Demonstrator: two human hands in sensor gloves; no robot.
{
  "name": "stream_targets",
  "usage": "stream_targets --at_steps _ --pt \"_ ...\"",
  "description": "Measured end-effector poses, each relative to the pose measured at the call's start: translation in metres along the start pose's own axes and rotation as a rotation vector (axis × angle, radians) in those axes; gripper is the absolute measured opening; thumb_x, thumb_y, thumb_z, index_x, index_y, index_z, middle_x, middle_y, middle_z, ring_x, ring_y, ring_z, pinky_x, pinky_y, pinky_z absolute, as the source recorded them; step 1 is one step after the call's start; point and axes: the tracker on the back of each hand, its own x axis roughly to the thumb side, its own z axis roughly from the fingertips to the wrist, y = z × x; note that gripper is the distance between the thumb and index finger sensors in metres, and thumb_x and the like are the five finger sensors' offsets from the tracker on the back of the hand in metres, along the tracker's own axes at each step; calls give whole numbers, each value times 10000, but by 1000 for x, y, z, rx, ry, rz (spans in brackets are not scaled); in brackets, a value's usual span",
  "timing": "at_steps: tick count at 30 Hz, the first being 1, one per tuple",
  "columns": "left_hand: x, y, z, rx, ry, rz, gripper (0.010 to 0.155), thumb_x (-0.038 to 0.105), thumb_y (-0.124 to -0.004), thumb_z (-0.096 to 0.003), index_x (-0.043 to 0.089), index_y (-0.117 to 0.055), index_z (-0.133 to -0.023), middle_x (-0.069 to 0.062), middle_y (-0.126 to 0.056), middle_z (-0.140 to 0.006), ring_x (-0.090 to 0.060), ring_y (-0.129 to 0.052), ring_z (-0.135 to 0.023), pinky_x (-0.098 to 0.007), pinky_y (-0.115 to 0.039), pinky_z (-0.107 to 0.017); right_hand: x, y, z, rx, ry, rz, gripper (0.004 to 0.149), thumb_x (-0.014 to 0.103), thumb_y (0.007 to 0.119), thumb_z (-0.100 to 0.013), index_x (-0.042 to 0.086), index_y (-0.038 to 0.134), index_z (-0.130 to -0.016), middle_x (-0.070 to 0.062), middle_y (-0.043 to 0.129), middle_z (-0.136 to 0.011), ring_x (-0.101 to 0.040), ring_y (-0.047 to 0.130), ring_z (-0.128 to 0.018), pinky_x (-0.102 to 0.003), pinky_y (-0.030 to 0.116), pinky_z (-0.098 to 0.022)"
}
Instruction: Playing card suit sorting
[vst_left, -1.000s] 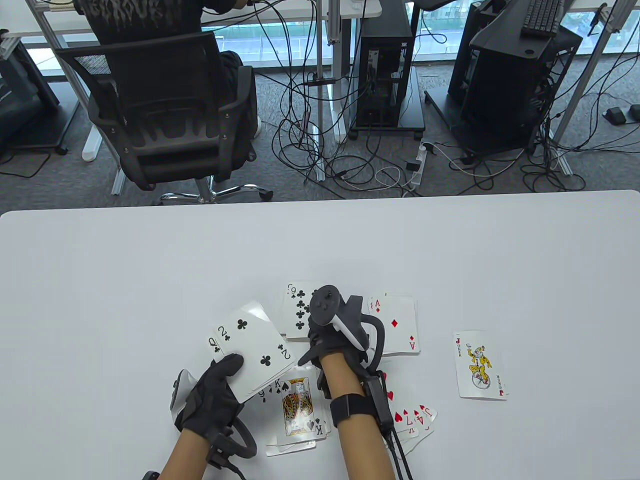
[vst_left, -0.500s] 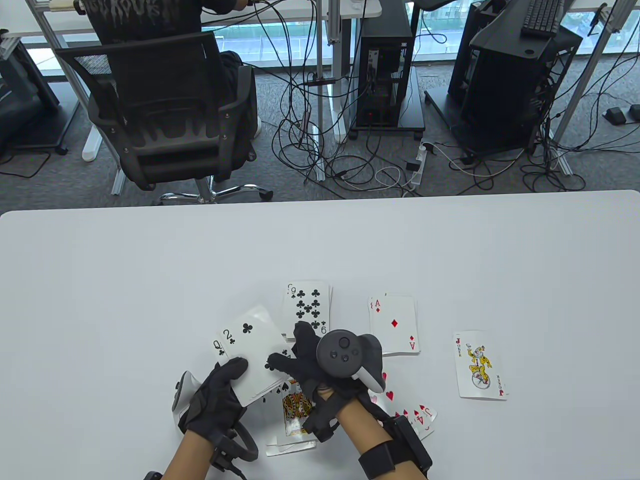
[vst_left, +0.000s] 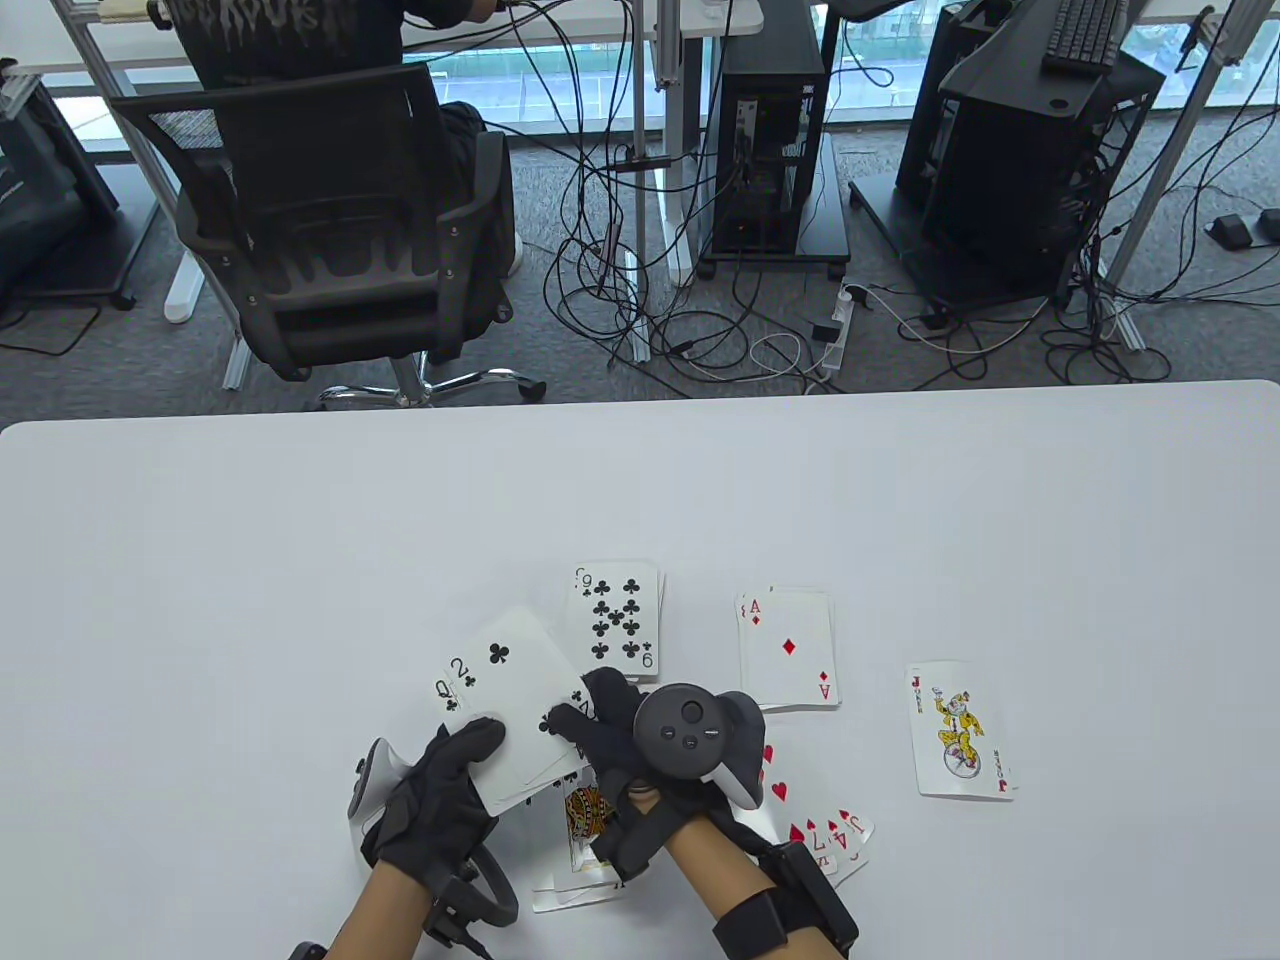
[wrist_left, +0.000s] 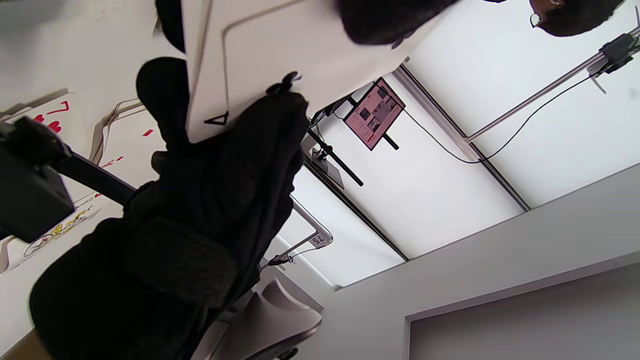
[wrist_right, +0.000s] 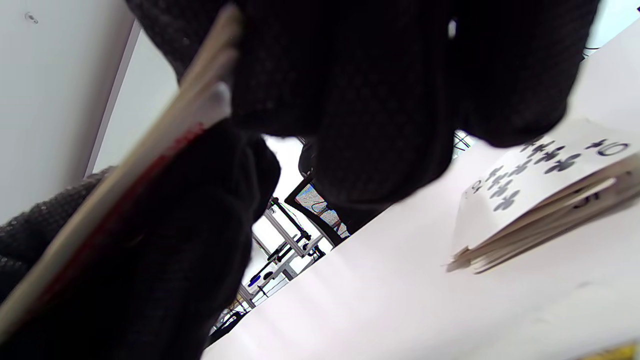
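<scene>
Left grip (vst_left: 430, 810) holds a fan of cards, two of clubs (vst_left: 510, 690) on top, above the tabletop (vst_left: 250, 560); right grip (vst_left: 610, 735) pinches that card's right edge near the nine-of-clubs pile (vst_left: 615, 620).

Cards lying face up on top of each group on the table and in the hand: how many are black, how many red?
Black: 3 (2 of clubs, 9 of clubs, king)
Red: 2 (ace of diamonds, hearts fan)
Multicoloured joker: 1
Total: 6

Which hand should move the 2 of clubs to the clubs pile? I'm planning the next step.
The right hand: it already touches the 2 of clubs, beside the clubs pile. The left hand holds the fan.
</scene>
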Motion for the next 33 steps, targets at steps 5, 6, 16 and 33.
stream_targets --at_steps 5,6,16,33 --pt "0 -1 0 2 2 7 504 363 -618 -632 318 -389 -1079 55 -553 -1106 -194 -736 -972 -415 -651 -730 -6 -1 -5 30 33 -50 409 229 709 -522 -133 751 -706 -72 942 -367 -269 1000 -239 -483 865 -294" --pt "0 -1 0 4 2 9 504 362 -617 -633 316 -388 -1079 54 -552 -1107 -195 -734 -972 -415 -650 -730 -7 -2 -7 45 39 -64 406 226 703 -524 -133 752 -706 -76 943 -366 -273 1000 -239 -486 864 -295" --pt "0 -1 1 23 5 23 496 356 -611 -633 322 -391 -1076 60 -557 -1104 -187 -739 -971 -410 -654 -730 -34 -18 -28 40 118 -185 401 227 676 -541 -120 755 -725 -95 937 -377 -304 985 -258 -512 842 -316" --pt "0 0 1 48 1 57 497 369 -604 -636 323 -381 -1079 66 -553 -1106 -180 -739 -972 -405 -654 -732 -69 -16 -64 -165 557 83 415 215 663 -544 -154 751 -713 -37 942 -266 -222 987 -112 -445 880 -225"
